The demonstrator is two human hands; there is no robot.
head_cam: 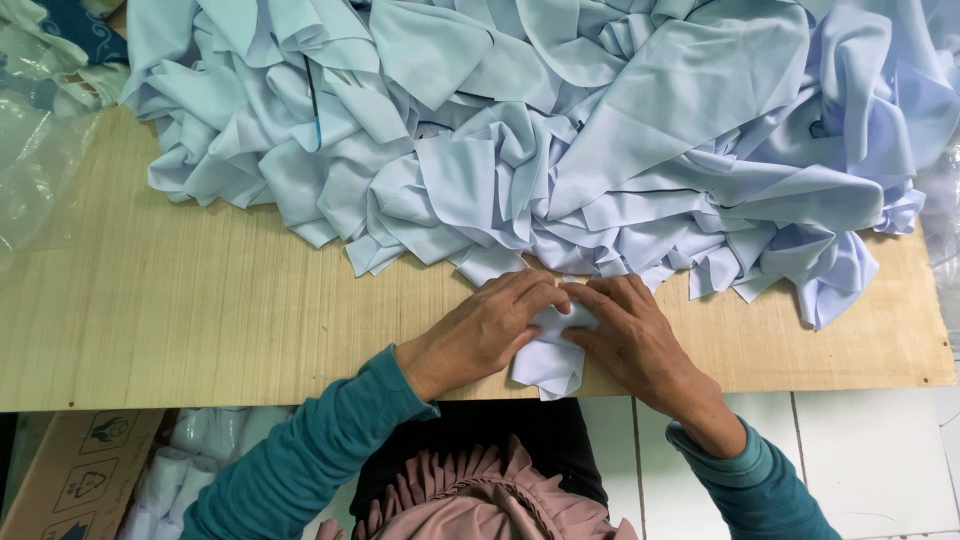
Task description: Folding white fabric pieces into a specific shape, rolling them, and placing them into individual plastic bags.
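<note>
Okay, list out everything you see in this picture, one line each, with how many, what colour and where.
Small fabric piece: one, pale blue-white, at the table's near edge, under both hands.
Fabric heap: one large pile of many pieces, pale blue, across the far half of the table.
Table: one, light wood grain, filling the middle of the view.
Clear plastic sheeting: one, transparent, far left.
Cardboard box: one, brown, lower left under the table.
White bundles: several, white, beside the box.
Tiled floor: white, lower right.
Left hand: one, teal sleeve, pressing the small piece.
Right hand: one, teal sleeve, pressing the small piece.
</note>
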